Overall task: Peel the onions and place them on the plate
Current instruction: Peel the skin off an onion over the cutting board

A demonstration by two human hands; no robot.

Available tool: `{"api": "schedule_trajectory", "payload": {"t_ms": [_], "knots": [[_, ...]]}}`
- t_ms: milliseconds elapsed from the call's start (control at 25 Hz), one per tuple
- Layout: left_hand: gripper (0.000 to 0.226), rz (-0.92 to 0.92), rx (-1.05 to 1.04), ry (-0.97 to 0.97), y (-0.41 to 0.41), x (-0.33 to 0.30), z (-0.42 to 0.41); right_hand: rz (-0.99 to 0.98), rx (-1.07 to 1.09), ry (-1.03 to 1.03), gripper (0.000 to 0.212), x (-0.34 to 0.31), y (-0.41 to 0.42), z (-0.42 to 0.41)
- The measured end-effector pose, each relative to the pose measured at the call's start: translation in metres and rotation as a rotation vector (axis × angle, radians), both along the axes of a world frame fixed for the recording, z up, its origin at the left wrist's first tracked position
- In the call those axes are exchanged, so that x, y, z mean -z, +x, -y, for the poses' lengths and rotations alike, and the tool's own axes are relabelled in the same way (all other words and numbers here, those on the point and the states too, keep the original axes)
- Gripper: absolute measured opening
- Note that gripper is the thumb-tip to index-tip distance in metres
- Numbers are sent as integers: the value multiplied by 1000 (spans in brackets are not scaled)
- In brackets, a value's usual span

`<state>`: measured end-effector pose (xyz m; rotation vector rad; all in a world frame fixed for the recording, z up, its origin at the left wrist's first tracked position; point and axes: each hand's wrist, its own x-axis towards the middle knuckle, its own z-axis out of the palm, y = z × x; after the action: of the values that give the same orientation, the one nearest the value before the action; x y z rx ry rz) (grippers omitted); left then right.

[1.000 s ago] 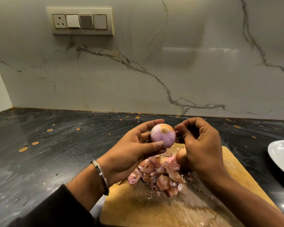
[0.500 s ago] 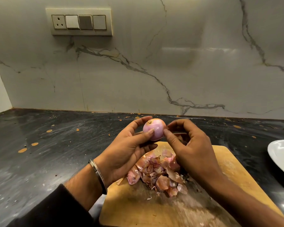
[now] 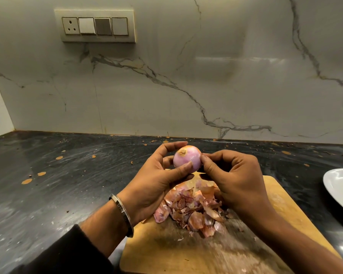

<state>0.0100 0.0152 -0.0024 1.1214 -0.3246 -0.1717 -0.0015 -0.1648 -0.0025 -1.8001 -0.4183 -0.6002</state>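
Note:
A pale pink, mostly peeled onion point(image 3: 187, 156) with a brown root end facing up is held above the far edge of the wooden cutting board point(image 3: 281, 212). My left hand point(image 3: 156, 184) grips it between thumb and fingers. My right hand point(image 3: 234, 175) has its fingers curled, with thumb and fingertips touching the onion's right side. A heap of pink and brown onion skins point(image 3: 192, 208) lies on the board under my hands. The white plate point(image 3: 341, 186) sits at the right edge, partly cut off.
The board lies on a dark stone countertop point(image 3: 67, 184) dotted with small skin flakes. A marble wall with a switch panel point(image 3: 96, 26) rises behind. A metal bangle point(image 3: 122, 213) sits on my left wrist.
The onion was turned in my left hand, so the root end now faces up and left. My right hand's fingers shifted along its right side. A second onion seen under my right hand is hidden now.

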Motion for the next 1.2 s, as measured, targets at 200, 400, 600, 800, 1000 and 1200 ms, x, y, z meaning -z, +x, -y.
{"api": "schedule_trajectory", "payload": {"t_ms": [200,400,600,800,1000,1200], "knots": [[60,1,-45,49,-2,1,3,59,83,-43,2,2,1,0],[60,16,-14,34,-3,-1,4,131,141,-82,4,3,0,0],[46,-30,91,-90,-1,-3,4,29,93,88,3,2,4,2],[39,-58,118,-124,3,1,4,-94,52,209,7,5,8,2],[36,-72,120,-147,4,1,3,-148,39,233,8,4,10,2],[35,-84,73,-146,3,1,4,-172,-87,298,14,1,6,-3]]}}
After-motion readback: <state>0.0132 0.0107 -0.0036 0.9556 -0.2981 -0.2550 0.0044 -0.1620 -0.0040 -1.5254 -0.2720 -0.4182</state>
